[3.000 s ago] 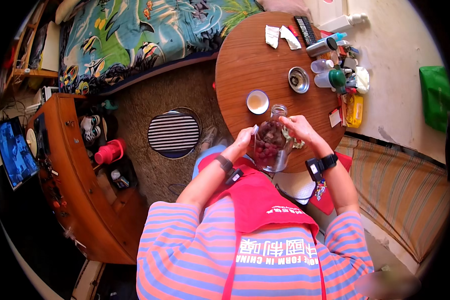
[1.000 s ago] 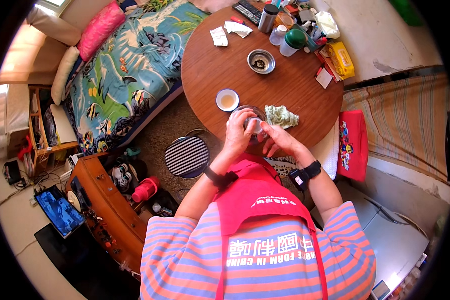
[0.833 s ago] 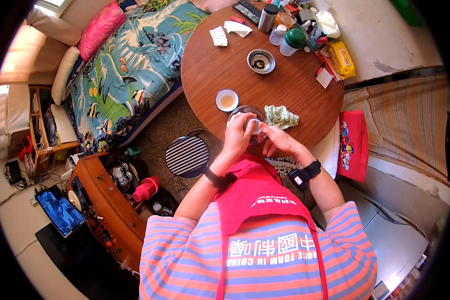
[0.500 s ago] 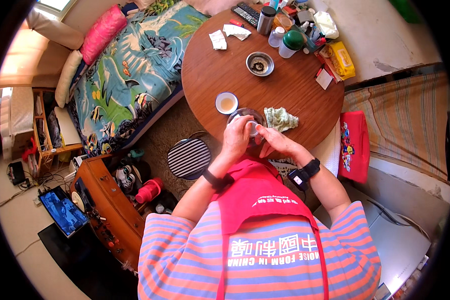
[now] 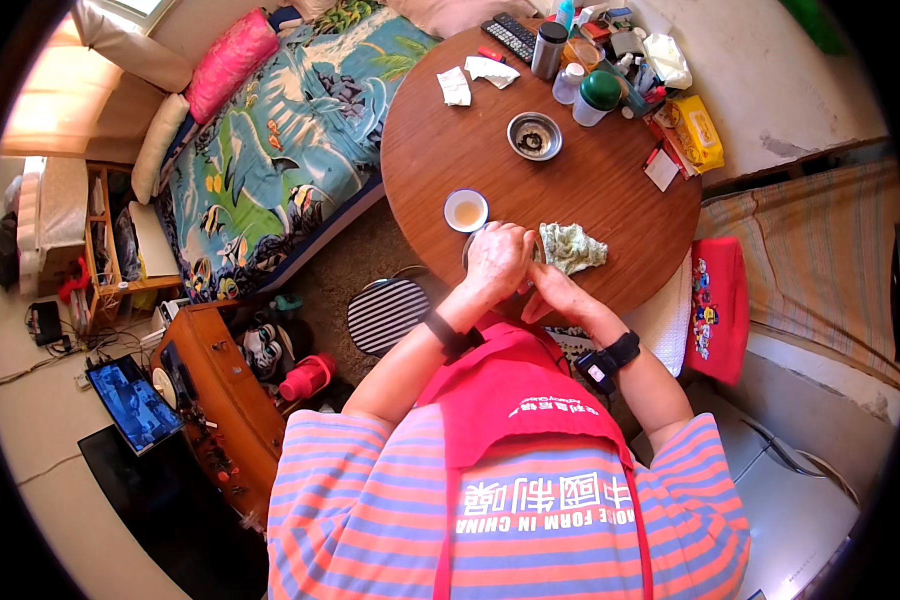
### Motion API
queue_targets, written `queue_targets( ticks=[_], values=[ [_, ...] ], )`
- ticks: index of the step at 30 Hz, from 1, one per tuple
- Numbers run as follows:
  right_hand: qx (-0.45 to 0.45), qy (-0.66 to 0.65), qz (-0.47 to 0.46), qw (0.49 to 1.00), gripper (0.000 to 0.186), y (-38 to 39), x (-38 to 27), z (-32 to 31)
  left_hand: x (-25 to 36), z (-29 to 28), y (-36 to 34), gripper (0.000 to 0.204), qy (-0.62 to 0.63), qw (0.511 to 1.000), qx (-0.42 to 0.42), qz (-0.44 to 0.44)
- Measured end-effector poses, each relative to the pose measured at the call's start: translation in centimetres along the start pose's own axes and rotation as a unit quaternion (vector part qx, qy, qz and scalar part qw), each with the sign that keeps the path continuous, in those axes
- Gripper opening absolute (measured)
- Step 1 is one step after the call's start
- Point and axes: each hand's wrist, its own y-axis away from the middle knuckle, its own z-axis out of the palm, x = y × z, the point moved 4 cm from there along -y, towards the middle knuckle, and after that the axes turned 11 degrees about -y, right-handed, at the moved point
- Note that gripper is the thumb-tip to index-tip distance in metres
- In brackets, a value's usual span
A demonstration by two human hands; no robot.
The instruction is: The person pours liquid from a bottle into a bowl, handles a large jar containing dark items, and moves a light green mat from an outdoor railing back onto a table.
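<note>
Your left hand (image 5: pixel 500 258) now covers the pale top of the glass jar (image 5: pixel 540 246), visible a moment ago; its grip clenches there, so the work centres on that end. Your right hand's (image 5: pixel 560 294) grip I cannot tell. The jar is by the worktop's (image 5: pixel 440 130) near edge.

Wht Chinese & Latin text (image 5: pixel 550 503) on striped shirt (image 5: pixel 360 500); sm wht txt (image 5: pixel 564 406) on red apron (image 5: pixel 495 375)

1. Left hand (image 5: pixel 500 262): back upward, fingers curled under.
2. Right hand (image 5: pixel 558 292): just beside it, nearer the body, fingers pointing inward.
3. Left forearm (image 5: pixel 395 372) and right forearm (image 5: pixel 662 392) slant inward.
</note>
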Motion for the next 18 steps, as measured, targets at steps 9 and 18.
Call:
queue_targets(
  ticks=[9,18],
  values=[
    [-0.086,-0.058,0.051,0.993,0.041,1.5,-0.4,-1.0,0.8,0.8,-0.3,0.027,-0.115,0.992,0.047,0.028],
    [-0.1,0.135,-0.025,0.985,0.042,1.6,-1.8,-0.8,1.7,0.5,-1.0,0.023,-0.06,0.996,0.048,0.039]
  ],
)
